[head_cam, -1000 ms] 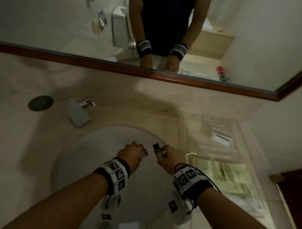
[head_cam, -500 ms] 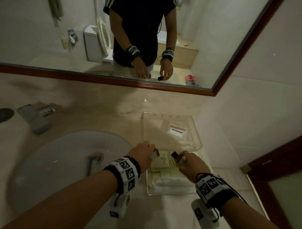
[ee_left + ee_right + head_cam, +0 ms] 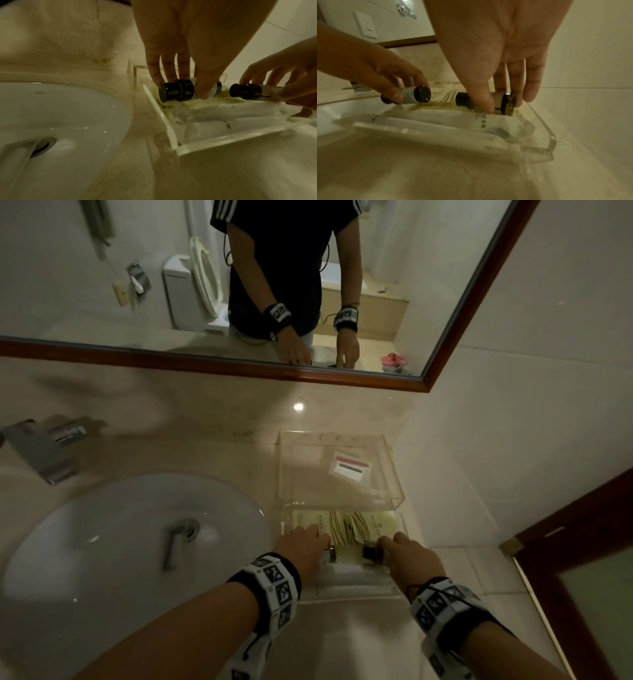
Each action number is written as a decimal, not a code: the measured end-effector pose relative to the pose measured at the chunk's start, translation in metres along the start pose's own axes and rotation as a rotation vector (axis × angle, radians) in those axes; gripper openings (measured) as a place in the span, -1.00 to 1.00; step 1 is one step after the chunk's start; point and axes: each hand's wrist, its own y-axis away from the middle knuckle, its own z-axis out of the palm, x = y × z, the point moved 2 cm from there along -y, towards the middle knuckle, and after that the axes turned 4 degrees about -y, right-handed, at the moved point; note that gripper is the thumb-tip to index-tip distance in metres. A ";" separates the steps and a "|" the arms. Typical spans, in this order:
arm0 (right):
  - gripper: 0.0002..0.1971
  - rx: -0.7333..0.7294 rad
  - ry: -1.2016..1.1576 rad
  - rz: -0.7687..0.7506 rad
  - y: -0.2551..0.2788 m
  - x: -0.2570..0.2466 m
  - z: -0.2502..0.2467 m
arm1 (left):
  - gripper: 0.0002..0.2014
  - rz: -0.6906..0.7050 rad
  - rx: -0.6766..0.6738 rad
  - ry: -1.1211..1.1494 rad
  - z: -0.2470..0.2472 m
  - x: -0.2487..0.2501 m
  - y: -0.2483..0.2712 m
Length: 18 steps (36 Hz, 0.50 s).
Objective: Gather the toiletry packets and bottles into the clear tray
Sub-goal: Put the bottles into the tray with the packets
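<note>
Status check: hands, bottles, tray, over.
Left hand grips one bottle, right hand the other bottle. Both low over clear tray, atop packets. Nothing blocking.

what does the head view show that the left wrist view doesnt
Only the head view shows the mirror with the person's reflection, the tap and the taller clear box behind the tray.

Only the left wrist view shows the grip up close: the left hand's fingers and thumb pinch a bottle lying on its side, low over the packets.

Both share the left hand, the right hand holding the second bottle, the clear tray and the sink.
</note>
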 end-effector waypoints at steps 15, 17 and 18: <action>-0.53 0.053 -0.061 -0.082 -0.002 0.003 0.022 | -0.78 -0.055 0.029 0.039 0.006 0.004 0.002; -0.54 0.056 -0.043 -0.078 -0.001 0.004 0.024 | -0.79 -0.065 0.041 0.017 0.006 0.003 0.003; -0.55 0.052 -0.035 -0.074 -0.001 0.005 0.025 | -0.80 -0.070 0.042 0.016 0.006 0.004 0.003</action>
